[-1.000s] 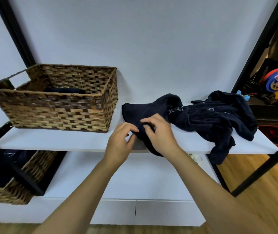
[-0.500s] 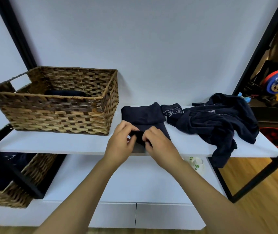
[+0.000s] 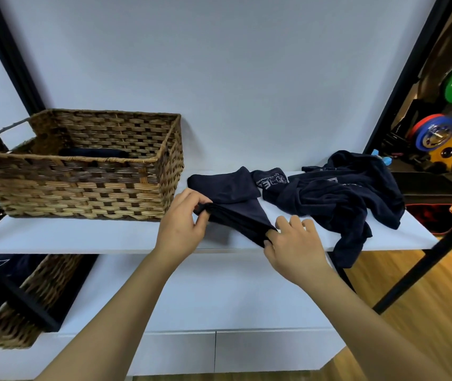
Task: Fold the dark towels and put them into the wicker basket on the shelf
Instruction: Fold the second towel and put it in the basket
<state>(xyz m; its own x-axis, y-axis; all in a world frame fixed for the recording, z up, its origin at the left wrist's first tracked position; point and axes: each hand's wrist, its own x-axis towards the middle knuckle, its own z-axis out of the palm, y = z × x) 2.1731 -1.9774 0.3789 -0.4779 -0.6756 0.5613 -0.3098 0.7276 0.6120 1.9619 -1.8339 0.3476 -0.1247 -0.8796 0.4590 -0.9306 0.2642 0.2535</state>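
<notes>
Being drawn apart since moment ago: left hand (image 3: 182, 226) and right hand (image 3: 295, 244), each pinching near edge of dark towel (image 3: 236, 207), fold being widened.

Both hands, left hand (image 3: 182, 221) and right hand (image 3: 293, 244), pinched a dark towel (image 3: 236, 204) on the white shelf (image 3: 82, 235) beside the wicker basket (image 3: 82, 185).

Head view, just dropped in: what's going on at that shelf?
A person is folding a dark towel on the white shelf. The left hand and the right hand each pinch a corner. More towels lie heaped to the right. The wicker basket on the left already holds something dark.
</notes>
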